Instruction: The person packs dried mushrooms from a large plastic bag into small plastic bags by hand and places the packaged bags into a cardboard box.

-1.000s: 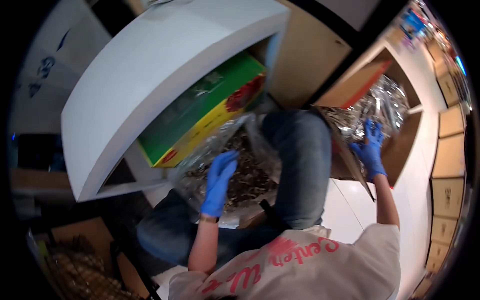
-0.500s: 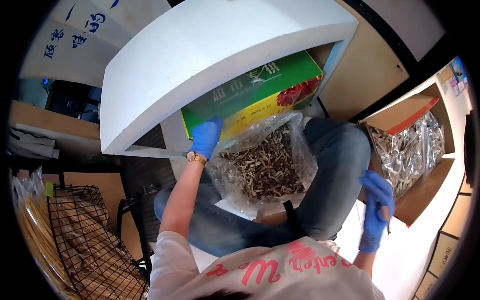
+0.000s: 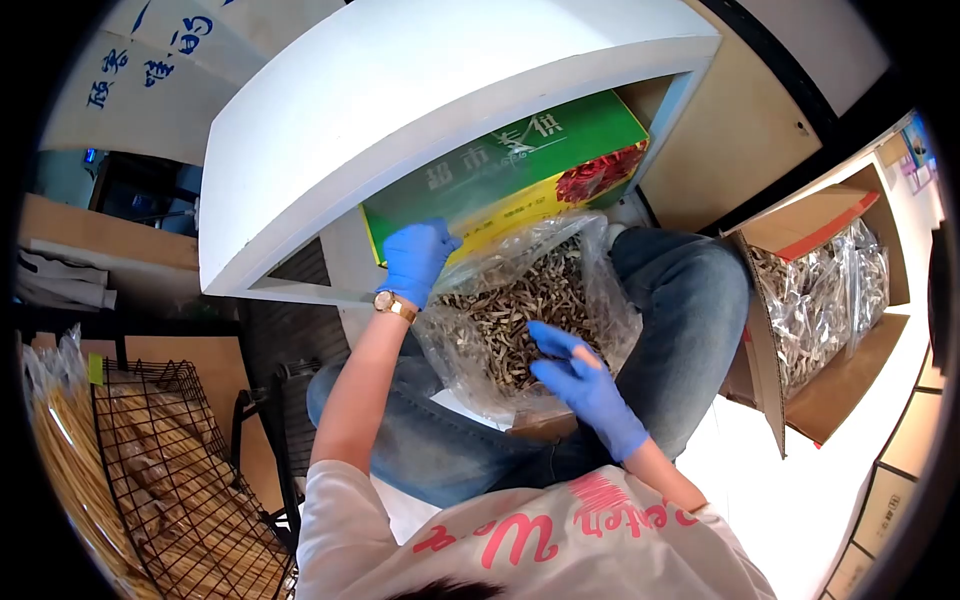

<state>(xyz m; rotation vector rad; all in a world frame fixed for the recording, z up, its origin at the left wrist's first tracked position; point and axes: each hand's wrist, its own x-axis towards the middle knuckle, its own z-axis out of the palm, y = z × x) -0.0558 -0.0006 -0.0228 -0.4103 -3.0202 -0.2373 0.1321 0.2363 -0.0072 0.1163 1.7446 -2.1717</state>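
A clear plastic bag (image 3: 455, 367) lies open between my legs, filled with short, dried brown-grey strips (image 3: 510, 320). My left hand (image 3: 416, 262), in a blue glove with a gold watch at the wrist, is closed in a fist at the bag's upper left rim and appears to grip the plastic. Over the right part of the strips, my right hand (image 3: 585, 395), also blue-gloved, has its fingers apart and holds nothing I can see. A green and yellow box (image 3: 490, 185) with a red picture stands behind the bag, beneath a white curved counter (image 3: 400, 110).
On the right an opened cardboard box (image 3: 765, 340) holds clear bags (image 3: 825, 300) of similar dried strips. A black wire basket (image 3: 185, 470) with long yellowish sticks in plastic stands at the lower left. Wooden panels flank the counter.
My right hand has swung left, from beside the cardboard box to above the dried strips. My left hand stays at the bag's rim, slightly higher.
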